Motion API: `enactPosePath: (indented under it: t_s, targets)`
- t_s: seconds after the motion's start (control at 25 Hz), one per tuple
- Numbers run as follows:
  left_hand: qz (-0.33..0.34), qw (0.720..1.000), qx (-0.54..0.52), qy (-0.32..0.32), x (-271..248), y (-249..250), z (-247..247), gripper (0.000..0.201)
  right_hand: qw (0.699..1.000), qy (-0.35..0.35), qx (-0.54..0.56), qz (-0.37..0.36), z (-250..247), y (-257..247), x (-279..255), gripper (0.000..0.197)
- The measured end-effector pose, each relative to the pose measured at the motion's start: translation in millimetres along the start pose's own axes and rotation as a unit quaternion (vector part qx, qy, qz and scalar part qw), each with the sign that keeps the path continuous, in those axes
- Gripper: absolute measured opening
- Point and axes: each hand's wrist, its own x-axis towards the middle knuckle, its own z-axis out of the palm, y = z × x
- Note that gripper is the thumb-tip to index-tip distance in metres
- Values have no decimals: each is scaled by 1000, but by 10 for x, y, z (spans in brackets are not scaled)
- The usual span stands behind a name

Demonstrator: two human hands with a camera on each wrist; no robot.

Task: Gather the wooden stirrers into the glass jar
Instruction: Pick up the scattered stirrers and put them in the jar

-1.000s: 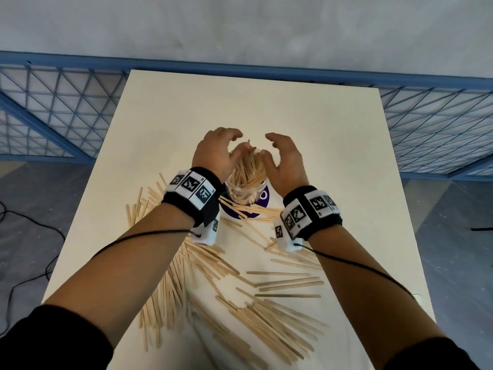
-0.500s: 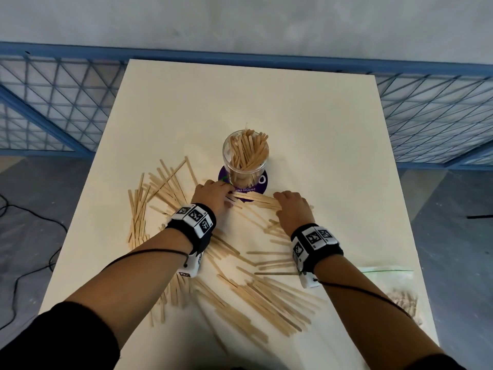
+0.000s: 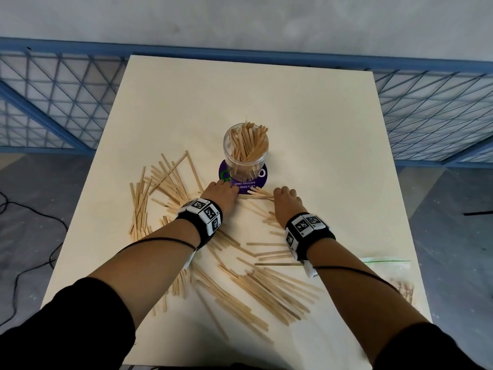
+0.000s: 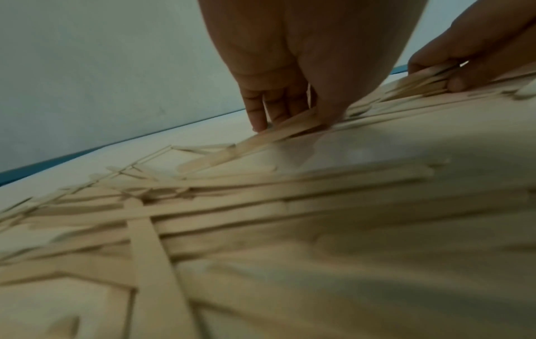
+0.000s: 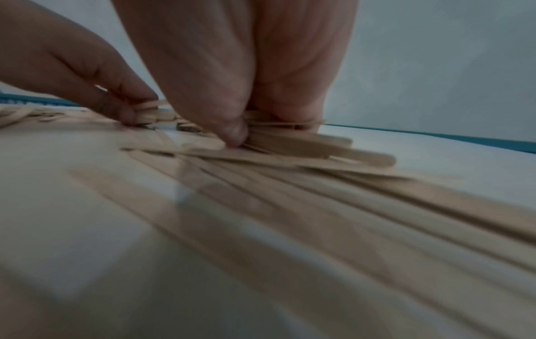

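- At centre frame, just below the glass jar (image 3: pixel 246 150) — left hand (image 3: pixel 220 194) and right hand (image 3: pixel 286 201) each pinch wooden stirrers (image 3: pixel 260 194) against the table (image 3: pixel 320 156).
- Lower frame — loose stirrers lie scattered.

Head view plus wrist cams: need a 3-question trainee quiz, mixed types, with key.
1. True or false: the glass jar lies on its side.
2. What does the jar stand on? A) a purple round coaster B) a zip bag C) bare table
3. Fill in: both the left hand and the right hand are down on the table, each pinching ____.

Key
1. False; it stands upright, holding many stirrers.
2. A, the purple coaster. The zip bag lies at the table's right edge.
3. Loose wooden stirrers, just in front of the jar.
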Motion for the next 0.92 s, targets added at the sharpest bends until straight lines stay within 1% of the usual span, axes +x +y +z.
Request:
enactPosePath:
  t_s: [0.24, 0.36, 0.48, 0.56, 0.64, 0.72, 0.8, 0.84, 0.88, 0.92]
  targets:
    - [18, 999, -22, 16, -84, 6, -115, 26, 1000, 15, -16, 10, -18, -8, 4, 32]
    - [17, 998, -64, 11, -125, -20, -139, 21, 1000, 7, -26, -1, -88, 4, -16, 31]
    - [29, 994, -99, 36, -155, -19, -161, 29, 999, 18, -36, -27, -103, 3, -72, 31]
    - [42, 987, -144, 55, -178, -5, -178, 37, 999, 24, -34, -34, -104, -2, -112, 31]
    - [46, 977, -197, 73, -191, 1, -190, 38, 999, 20, -22, -35, -112, 6, -150, 31]
    - [20, 963, -243, 116, -202, -28, -173, 37, 999, 22, -5, -28, -138, 22, -193, 31]
    - [-41, 941, -288, 172, -235, -83, -134, 35, 999, 31, 21, -7, -161, 39, -233, 30]
    - [-82, 929, -309, 187, -248, -123, -103, 33, 999, 32, 33, 7, -163, 49, -247, 29]
    - [-128, 918, -327, 186, -270, -163, -82, 33, 998, 31, 46, 19, -153, 66, -265, 27]
    - [-176, 909, -339, 170, -274, -205, -63, 36, 998, 26, 58, 30, -133, 87, -292, 25]
